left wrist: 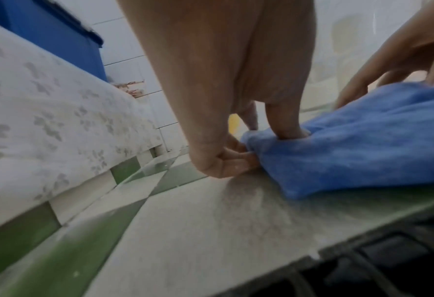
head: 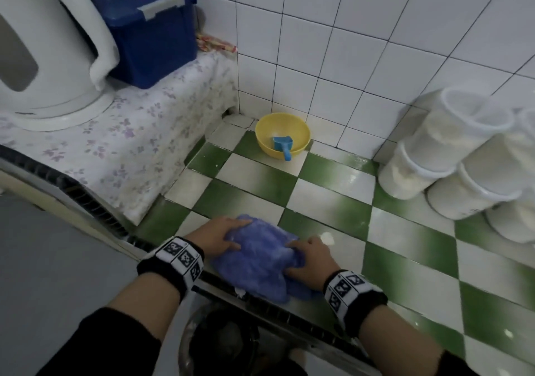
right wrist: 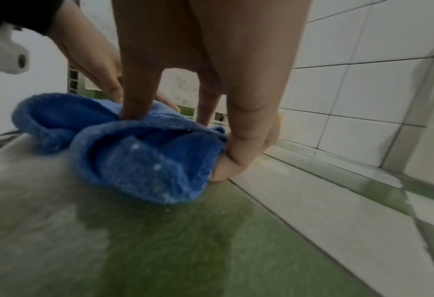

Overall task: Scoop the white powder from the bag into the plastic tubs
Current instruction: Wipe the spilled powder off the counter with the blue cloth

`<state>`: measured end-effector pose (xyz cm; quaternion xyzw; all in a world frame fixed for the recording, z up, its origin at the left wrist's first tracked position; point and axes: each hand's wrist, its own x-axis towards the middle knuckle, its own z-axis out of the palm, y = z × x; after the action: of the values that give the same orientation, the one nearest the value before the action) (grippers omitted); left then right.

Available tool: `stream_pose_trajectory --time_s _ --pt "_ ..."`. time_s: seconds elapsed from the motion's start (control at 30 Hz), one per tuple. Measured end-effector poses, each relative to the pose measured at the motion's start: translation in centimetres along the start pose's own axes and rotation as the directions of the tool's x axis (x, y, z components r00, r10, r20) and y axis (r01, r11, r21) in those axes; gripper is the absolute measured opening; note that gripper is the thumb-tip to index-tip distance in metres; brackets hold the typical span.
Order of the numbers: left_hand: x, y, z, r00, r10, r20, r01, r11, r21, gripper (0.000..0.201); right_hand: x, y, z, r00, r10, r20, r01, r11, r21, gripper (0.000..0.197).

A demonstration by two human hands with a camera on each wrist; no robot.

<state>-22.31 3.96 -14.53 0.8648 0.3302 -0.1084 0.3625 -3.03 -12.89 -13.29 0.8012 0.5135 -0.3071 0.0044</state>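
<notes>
A crumpled blue cloth [head: 257,260] lies on the green and white tiled counter [head: 327,202] near its front edge. My left hand [head: 223,235] grips the cloth's left side, thumb dug in and fingers curled at its edge [left wrist: 350,150]. On the cloth's right side my right hand [head: 308,255] holds it [right wrist: 140,156], with fingers curled under the fold. A small spill of white powder [head: 327,238] sits just right of that hand. Several plastic tubs [head: 451,155] filled with white powder are stacked at the right. A blue scoop [head: 282,144] rests in a yellow bowl [head: 301,132] in the back corner.
A white kettle [head: 43,57] and a blue storage bin [head: 150,34] stand on a raised ledge with a floral cover [head: 130,150] at the left. White tiled walls close the back. A metal strip [head: 289,315] edges the counter front, with a dark, clear-rimmed container [head: 220,344] below.
</notes>
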Motion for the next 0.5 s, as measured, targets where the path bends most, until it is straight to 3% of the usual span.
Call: stream_pose_trajectory --time_s 0.07,0.13,0.17,0.23,0.27,0.33,0.4,0.5 --pt "-0.2 0.3 0.0 0.999 -0.002 -0.04 0.001 1.0 -0.013 0.055 0.0 -0.5 -0.6 0.999 -0.049 -0.006 0.049 0.999 -0.015 0.035" --pt "-0.6 1.0 -0.7 0.998 -0.042 -0.054 0.04 0.999 -0.026 0.037 -0.3 -0.7 -1.5 0.993 -0.1 -0.063 0.105 0.991 0.079 0.032" --pt "-0.9 1.2 -1.3 0.996 -0.06 -0.061 0.058 0.998 -0.031 0.038 -0.4 -0.5 -2.2 0.988 -0.103 -0.118 0.124 0.974 0.187 0.027" --pt "-1.4 1.6 -2.7 0.994 -0.087 -0.067 0.083 0.995 -0.063 0.061 -0.7 0.2 -3.7 0.975 -0.081 -0.208 0.17 0.874 0.456 0.007" --pt "-1.7 1.6 -3.3 0.992 -0.1 -0.075 0.089 0.987 -0.13 0.067 -0.9 0.5 -4.5 0.971 -0.08 -0.224 0.194 0.808 0.556 0.01" --pt "-2.0 1.7 -3.5 0.988 -0.14 -0.071 0.106 0.928 -0.358 0.059 -0.7 1.6 -4.9 0.958 -0.048 -0.284 0.223 0.745 0.628 0.024" --pt "-2.2 1.9 -3.0 0.973 -0.209 -0.098 0.141 0.873 -0.467 0.068 0.0 2.6 -4.2 0.935 0.103 -0.338 0.11 0.824 0.556 0.025" --pt "-2.4 2.2 -1.6 0.931 -0.321 -0.174 0.238 0.896 -0.376 0.079 -0.1 2.6 -2.6 0.898 0.318 -0.303 -0.188 0.902 0.389 0.039"
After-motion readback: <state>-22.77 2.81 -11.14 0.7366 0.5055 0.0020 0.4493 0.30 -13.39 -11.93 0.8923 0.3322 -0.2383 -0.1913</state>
